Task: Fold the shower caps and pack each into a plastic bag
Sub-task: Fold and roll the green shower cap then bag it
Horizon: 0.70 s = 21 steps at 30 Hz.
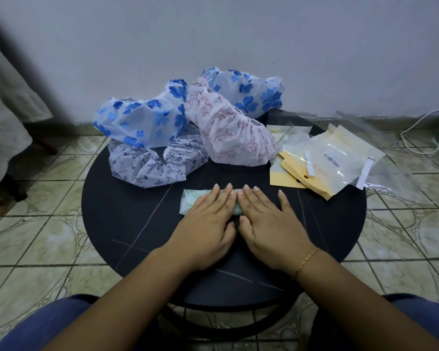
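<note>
1. Lying across the near middle of the round black table [127,224], the folded green-print shower cap [189,202] runs left to right under both palms.
2. Flat, straight fingers of the left hand [208,219] and right hand [269,219] press it down; neither grips. Its exposed end pokes out left, so the left hand seems nearer for a pickup.
3. Clear plastic bags [340,158] with yellow cards lie to the far right, well apart.
4. Unfolded caps sit behind: two blue-clover caps [140,122] [254,95], a red-flower cap [233,138], a navy-print cap [152,168]. Nothing blocks the way to the bags.
</note>
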Available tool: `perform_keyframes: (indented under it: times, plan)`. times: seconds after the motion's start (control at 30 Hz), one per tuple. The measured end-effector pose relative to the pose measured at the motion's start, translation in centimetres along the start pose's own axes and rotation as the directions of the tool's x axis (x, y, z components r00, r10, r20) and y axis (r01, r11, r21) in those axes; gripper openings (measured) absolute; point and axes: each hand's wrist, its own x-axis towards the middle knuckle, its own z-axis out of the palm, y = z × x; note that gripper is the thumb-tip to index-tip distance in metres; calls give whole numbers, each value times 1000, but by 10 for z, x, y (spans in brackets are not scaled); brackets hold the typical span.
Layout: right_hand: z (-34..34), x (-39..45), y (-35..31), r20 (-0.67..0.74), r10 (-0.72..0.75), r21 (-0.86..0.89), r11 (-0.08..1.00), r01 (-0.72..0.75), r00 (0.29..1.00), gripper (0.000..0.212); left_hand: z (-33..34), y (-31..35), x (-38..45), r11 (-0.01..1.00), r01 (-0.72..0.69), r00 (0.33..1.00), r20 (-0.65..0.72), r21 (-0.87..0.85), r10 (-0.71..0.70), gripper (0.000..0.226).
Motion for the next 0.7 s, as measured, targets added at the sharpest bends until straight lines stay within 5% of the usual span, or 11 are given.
perform_keyframes:
  times: [0.13, 0.37, 0.53, 0.7]
  plan:
    - [-3, 0, -1, 39, 10, 2, 1000, -10, 999, 57, -6, 0, 1, 995, 34, 998, 56, -93, -29, 59]
    - [-5, -4, -1, 42, 3, -10, 1000, -2, 999, 56, -12, 10, -1, 967, 178, 981, 112, -180, -160, 53]
    - [-12, -7, -3, -27, -6, 42, 999, 7, 1000, 52, -26, 7, 6, 965, 243, 970, 15, -101, -242, 42]
    - [-21, -4, 5, -158, -3, 238, 970, 41, 988, 27, -40, 5, 17, 966, 255, 956, 156, -29, -248, 53]
